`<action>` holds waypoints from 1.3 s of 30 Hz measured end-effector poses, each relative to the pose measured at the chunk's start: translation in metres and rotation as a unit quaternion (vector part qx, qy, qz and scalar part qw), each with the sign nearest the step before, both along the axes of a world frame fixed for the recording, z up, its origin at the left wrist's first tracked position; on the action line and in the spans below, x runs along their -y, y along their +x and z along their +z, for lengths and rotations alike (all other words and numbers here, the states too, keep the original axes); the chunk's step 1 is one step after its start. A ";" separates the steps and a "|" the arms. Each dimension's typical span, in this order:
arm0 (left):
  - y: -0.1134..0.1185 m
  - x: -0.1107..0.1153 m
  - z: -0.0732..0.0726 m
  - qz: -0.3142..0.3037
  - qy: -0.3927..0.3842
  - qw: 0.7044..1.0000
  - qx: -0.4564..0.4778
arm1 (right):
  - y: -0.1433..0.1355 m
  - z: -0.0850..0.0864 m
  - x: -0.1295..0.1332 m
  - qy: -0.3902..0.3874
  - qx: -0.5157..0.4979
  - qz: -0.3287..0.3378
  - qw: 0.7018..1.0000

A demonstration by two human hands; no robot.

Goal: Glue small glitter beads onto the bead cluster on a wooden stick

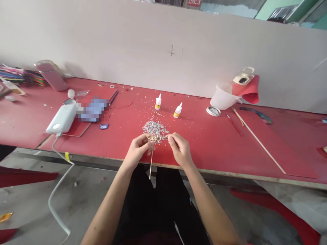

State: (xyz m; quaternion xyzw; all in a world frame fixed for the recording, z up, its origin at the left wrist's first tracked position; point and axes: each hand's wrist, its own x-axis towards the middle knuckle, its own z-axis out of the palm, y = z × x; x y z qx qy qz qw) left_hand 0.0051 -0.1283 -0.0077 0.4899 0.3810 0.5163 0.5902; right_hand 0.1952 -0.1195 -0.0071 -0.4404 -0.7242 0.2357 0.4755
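Observation:
My left hand (138, 149) is closed around a gold-coloured ornament (154, 137) on a thin stick (151, 165), which points down past the table edge. With fingers pinched, my right hand (181, 149) is at the ornament's right end, on something small that I cannot make out. Just behind the ornament lies a loose heap of tiny multicoloured beads or chips (154, 127). Two small white bottles with yellow labels, a left one (158, 102) and a right one (177, 111), stand upright beyond the heap.
On the red table (122, 136), a white device (62, 118) with a cable and a pink flask (52, 76) are left. To the right are a translucent bucket (222, 98), a round tin (213, 111), a red pen (233, 125) and a red board (276, 143). A pale partition (127, 44) rises behind.

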 end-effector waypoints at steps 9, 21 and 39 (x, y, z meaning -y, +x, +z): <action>0.005 -0.009 -0.002 0.033 -0.002 0.999 -0.035 | -0.001 -0.007 0.002 0.030 0.021 -0.027 0.999; 0.004 -0.018 -0.005 0.031 0.016 0.999 -0.042 | 0.000 -0.016 0.000 -0.091 0.040 -0.098 0.990; 0.004 -0.016 -0.004 0.015 0.017 0.997 -0.072 | -0.001 -0.012 0.003 -0.083 0.053 -0.052 0.994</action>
